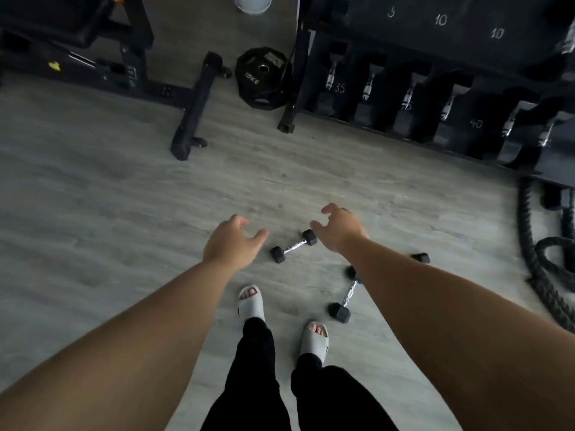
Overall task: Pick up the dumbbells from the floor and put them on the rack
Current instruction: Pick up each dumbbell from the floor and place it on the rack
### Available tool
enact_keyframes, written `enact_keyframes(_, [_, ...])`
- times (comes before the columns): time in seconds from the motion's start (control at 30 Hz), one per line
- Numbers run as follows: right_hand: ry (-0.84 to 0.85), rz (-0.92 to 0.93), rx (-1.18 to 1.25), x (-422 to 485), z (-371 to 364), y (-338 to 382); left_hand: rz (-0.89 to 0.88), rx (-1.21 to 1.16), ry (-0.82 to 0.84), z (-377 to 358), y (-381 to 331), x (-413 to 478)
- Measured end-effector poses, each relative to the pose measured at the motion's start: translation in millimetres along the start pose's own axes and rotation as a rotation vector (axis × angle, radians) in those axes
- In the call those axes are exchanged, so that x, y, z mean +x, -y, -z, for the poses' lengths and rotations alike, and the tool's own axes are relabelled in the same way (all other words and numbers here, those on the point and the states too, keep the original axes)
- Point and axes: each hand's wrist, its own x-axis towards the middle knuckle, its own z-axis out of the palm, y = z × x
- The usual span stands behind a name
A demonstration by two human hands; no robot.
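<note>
right hand (337, 228): fingers (329, 209) spread and curled, holding nothing; poised above the floor (124, 197).
left hand (231, 241): fingers (259, 236) loose and open, holding nothing.
dumbbell one (294, 246): on the floor between the two hands, one head just beside the right fingers; long axis slanting from near-left to far-right. right hand nearer, by my judgement.
dumbbell two (347, 295): on the floor behind the right hand, under the forearm, partly hidden.
third head (421, 258): peeks out past the right forearm.
rack (435, 98): well ahead and right of the fingers, open floor between.
rope (541, 269): far right.
</note>
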Motion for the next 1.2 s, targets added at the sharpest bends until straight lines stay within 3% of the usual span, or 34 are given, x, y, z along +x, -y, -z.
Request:
enact_keyframes(0.2, [0.032, -0.065, 0.036, 140.2, -71.0, -23.0, 0.131, -0.119, 0.055, -78.2, 38.6, 131.2])
enact_keyframes(0.47, [0.061, -0.14, 0.041, 319.8, -232.5, -117.3, 0.387, -0.307, 0.104, -257.4, 140.1, 270.3])
enact_keyframes(0.83, [0.097, -0.213, -0.007, 447.6, -388.1, -225.5, 0.698, -0.531, 0.122, -467.2, 230.8, 365.6])
enact_keyframes(1.0, [0.131, -0.237, -0.002, 463.9, -392.7, -239.8, 0.681, -0.51, 0.128, -499.7, 240.1, 376.0])
enact_keyframes(1.2, [0.069, -0.243, 0.083, 422.0, -374.3, -226.8, 0.507, -0.354, 0.064, -454.8, 227.7, 378.3])
